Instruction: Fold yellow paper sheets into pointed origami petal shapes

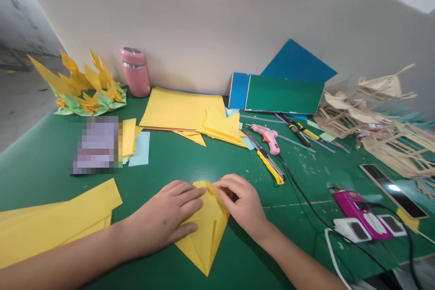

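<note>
A folded sheet of yellow paper [205, 240] lies on the green table, its pointed end facing me. My left hand [173, 210] rests flat on the paper's left side, fingers stretched out toward its upper part. At the top right edge, my right hand [243, 204] is closed, thumb and fingertips pinching the paper. Creases and layered flaps show along the middle of the sheet. The underside of the paper is hidden.
Yellow sheets [183, 108] lie at the back, more yellow paper [68, 213] at left. A yellow utility knife [272, 167], pink glue gun [267, 137], power strip [363, 215] and phone [394, 190] are on the right. A pink flask [136, 74] stands beside a paper-flower crown [88, 90].
</note>
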`<state>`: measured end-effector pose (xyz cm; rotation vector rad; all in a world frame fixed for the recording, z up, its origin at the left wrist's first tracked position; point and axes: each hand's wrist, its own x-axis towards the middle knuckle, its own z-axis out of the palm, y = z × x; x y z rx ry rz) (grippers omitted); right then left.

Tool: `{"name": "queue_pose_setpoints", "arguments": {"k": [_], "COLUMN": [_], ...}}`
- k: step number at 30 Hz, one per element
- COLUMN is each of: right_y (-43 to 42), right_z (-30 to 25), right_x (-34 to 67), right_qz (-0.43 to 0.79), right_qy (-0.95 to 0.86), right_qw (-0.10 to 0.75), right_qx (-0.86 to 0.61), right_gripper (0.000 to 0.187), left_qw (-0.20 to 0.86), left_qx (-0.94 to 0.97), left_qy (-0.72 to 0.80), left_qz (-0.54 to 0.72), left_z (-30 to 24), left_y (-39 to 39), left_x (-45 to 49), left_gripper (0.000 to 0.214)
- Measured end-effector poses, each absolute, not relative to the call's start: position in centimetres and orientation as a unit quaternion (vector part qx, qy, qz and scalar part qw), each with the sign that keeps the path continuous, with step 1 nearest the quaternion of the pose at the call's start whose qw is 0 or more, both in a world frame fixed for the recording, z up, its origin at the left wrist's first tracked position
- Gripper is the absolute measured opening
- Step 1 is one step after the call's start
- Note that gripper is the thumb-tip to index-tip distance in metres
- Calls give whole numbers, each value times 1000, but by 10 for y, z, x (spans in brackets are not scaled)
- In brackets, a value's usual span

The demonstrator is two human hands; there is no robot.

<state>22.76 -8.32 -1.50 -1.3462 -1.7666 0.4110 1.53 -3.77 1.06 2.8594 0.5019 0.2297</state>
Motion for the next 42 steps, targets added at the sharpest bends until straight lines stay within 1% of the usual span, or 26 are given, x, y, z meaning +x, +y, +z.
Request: {"name": "queue_pose_setpoints", "arguments": {"k": [2, 4, 8, 13, 15, 21, 26, 28, 32, 36, 42], "right_y": [-84, -85, -85, -82, -81, -80, -81, -81, -80, -83, -86], "right_z": [-17, -18, -17, -16, -17, -18, -18, -18, -16, -11, -9], "right_x": [229, 232, 241, 248, 250, 251, 250, 249, 249, 251, 253], "right_qz": [160, 152, 109, 77, 67, 62, 55, 53, 70, 74, 53], "right_qy": [-717, -732, -791, -832, -843, -852, -848, -845, -836, -843, -853], "right_qw": [430, 431, 397, 356, 342, 333, 322, 323, 324, 306, 307], "right_qx": [-525, -505, -452, -419, -409, -399, -417, -423, -437, -436, -420], "right_gripper": [18, 22, 25, 24, 23, 27, 28, 28, 21, 24, 26], "left_qw": [101, 91, 96, 96, 87, 49, 42, 43, 52, 81, 111], "left_qx": [977, 978, 975, 972, 972, 973, 976, 976, 973, 966, 961], "left_qy": [169, 175, 179, 176, 180, 205, 199, 199, 197, 198, 204], "left_qz": [79, 74, 87, 122, 121, 93, 77, 79, 111, 148, 150], "left_z": [8, 8, 9, 3, 2, -1, -3, -4, -7, -6, -5], "left_y": [-39, -40, -40, -38, -39, -42, -42, -41, -41, -40, -40], "left_x": [14, 14, 15, 13, 12, 11, 9, 9, 10, 12, 12], "left_gripper": [24, 22, 20, 33, 35, 36, 38, 39, 37, 33, 31]}}
